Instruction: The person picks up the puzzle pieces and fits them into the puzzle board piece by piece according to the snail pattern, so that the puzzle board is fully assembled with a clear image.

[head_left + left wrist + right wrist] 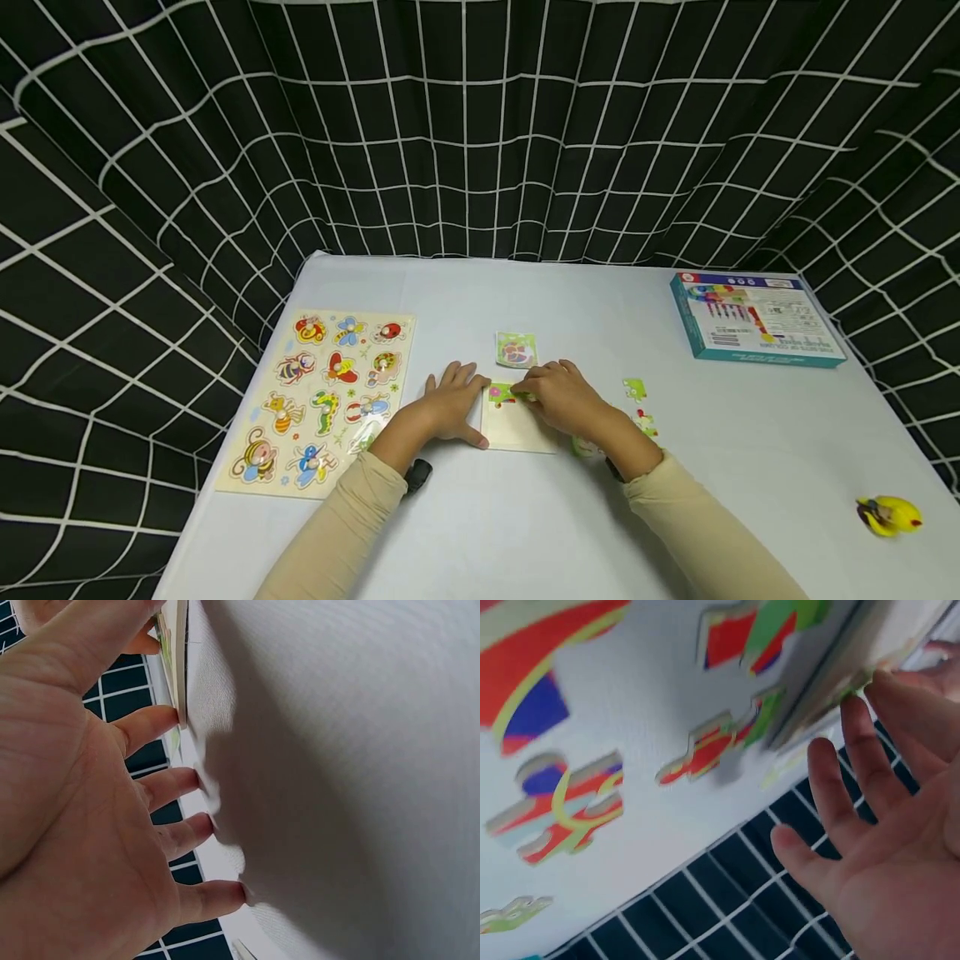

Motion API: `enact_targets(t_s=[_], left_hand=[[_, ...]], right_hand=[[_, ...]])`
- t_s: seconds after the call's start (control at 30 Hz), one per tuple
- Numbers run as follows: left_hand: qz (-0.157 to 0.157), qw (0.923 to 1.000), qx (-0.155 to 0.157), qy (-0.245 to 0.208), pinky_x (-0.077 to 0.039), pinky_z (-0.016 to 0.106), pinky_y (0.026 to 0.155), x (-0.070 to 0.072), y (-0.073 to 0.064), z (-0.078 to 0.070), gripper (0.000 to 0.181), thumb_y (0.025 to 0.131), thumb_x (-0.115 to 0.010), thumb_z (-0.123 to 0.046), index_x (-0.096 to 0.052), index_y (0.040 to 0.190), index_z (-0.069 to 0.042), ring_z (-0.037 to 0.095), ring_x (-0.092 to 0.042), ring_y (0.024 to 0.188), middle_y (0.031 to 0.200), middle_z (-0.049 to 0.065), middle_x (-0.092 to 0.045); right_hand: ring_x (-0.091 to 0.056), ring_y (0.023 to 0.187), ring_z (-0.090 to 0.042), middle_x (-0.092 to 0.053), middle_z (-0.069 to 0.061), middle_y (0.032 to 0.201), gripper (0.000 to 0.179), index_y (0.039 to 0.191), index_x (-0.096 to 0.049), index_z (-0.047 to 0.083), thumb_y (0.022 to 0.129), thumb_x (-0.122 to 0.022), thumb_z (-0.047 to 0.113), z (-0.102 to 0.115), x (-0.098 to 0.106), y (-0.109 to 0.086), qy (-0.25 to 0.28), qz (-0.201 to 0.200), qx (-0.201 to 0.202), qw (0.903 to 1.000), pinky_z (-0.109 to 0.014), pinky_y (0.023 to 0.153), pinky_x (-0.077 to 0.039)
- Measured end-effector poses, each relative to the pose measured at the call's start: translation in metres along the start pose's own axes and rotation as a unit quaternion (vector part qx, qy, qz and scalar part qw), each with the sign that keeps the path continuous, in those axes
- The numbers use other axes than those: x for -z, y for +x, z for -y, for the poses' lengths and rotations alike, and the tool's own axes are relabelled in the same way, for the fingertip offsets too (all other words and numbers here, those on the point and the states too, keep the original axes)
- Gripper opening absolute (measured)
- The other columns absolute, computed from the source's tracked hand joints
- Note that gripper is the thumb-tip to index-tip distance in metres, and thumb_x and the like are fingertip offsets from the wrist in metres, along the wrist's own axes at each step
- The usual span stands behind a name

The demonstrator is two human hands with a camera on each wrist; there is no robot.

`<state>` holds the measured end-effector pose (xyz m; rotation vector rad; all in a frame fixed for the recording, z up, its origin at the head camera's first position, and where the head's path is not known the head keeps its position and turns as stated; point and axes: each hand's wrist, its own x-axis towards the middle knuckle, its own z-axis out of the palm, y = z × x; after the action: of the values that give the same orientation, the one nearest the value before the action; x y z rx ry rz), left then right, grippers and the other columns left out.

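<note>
Fitting a green piece along the board's far edge

Puzzle board (521,433) at frame centre. Left hand (448,410) spread flat, thumb and forefinger at its left edge. Right hand (561,398): fingertips nearly closed, apparently pinching the green piece (519,388) beside the flower piece (500,394), upper part of board. Advice: keep the board braced, align edges with the flower piece, then press down evenly; forcing could shift both.

Black gridded curtains (480,125) behind and beside a table (540,525) suggest a makeshift booth.
</note>
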<state>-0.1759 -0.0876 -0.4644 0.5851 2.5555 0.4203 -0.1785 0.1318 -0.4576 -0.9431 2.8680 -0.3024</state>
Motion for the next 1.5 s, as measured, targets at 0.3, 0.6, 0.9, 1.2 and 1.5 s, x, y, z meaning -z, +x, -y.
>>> enact_targets(t_s=[0.3, 0.6, 0.9, 1.2, 1.5], left_hand=[[0.003, 1.0000, 0.004, -0.008, -0.012, 0.068, 0.112, -0.003, -0.003, 0.005, 0.098, 0.070, -0.085, -0.045, -0.034, 0.148, -0.015, 0.040, -0.004, 0.148, 0.161, 0.016, -0.014], [-0.001, 1.0000, 0.000, -0.009, -0.011, 0.069, 0.111, -0.002, -0.005, 0.011, 0.099, 0.069, -0.084, -0.046, -0.034, 0.148, -0.015, 0.040, -0.004, 0.148, 0.161, 0.016, -0.014], [0.000, 0.9999, 0.004, -0.014, -0.010, 0.069, 0.112, -0.002, -0.004, 0.009, 0.099, 0.069, -0.084, -0.047, -0.034, 0.149, -0.016, 0.039, -0.003, 0.149, 0.162, 0.015, -0.013], [-0.001, 0.9999, -0.004, -0.009, -0.012, 0.069, 0.111, -0.002, -0.002, 0.007, 0.099, 0.069, -0.084, -0.047, -0.035, 0.148, -0.015, 0.040, -0.004, 0.148, 0.161, 0.016, -0.015], [0.003, 0.9999, -0.009, -0.011, -0.011, 0.068, 0.112, -0.001, 0.000, 0.001, 0.098, 0.070, -0.084, -0.045, -0.034, 0.149, -0.014, 0.040, -0.004, 0.148, 0.161, 0.016, -0.013]], right_hand=[[-0.060, 0.114, -0.031, -0.070, -0.008, 0.114, 0.033, 0.122, -0.067, 0.006, 0.089, -0.067, 0.009, -0.044, 0.021, -0.028, 0.110, -0.024, -0.066, 0.9915, -0.054, 0.101, -0.041], [-0.059, 0.114, -0.039, -0.069, -0.014, 0.115, 0.028, 0.111, -0.071, 0.004, 0.084, -0.072, 0.007, -0.088, 0.020, -0.063, 0.055, -0.025, -0.144, 0.9877, -0.060, 0.099, -0.039], [-0.054, 0.117, -0.044, -0.065, -0.019, 0.121, 0.029, 0.111, -0.071, 0.004, 0.082, -0.073, 0.005, -0.108, 0.014, -0.078, 0.045, -0.017, -0.157, 0.9865, -0.064, 0.100, -0.034], [-0.053, 0.118, -0.044, -0.064, -0.020, 0.121, 0.031, 0.111, -0.071, 0.004, 0.081, -0.071, -0.001, -0.114, 0.015, -0.083, 0.050, -0.013, -0.157, 0.9862, -0.062, 0.101, -0.036], [-0.055, 0.116, -0.041, -0.066, -0.017, 0.119, 0.032, 0.110, -0.071, 0.005, 0.081, -0.069, -0.008, -0.120, 0.014, -0.086, 0.054, -0.023, -0.158, 0.9856, -0.059, 0.099, -0.040]])
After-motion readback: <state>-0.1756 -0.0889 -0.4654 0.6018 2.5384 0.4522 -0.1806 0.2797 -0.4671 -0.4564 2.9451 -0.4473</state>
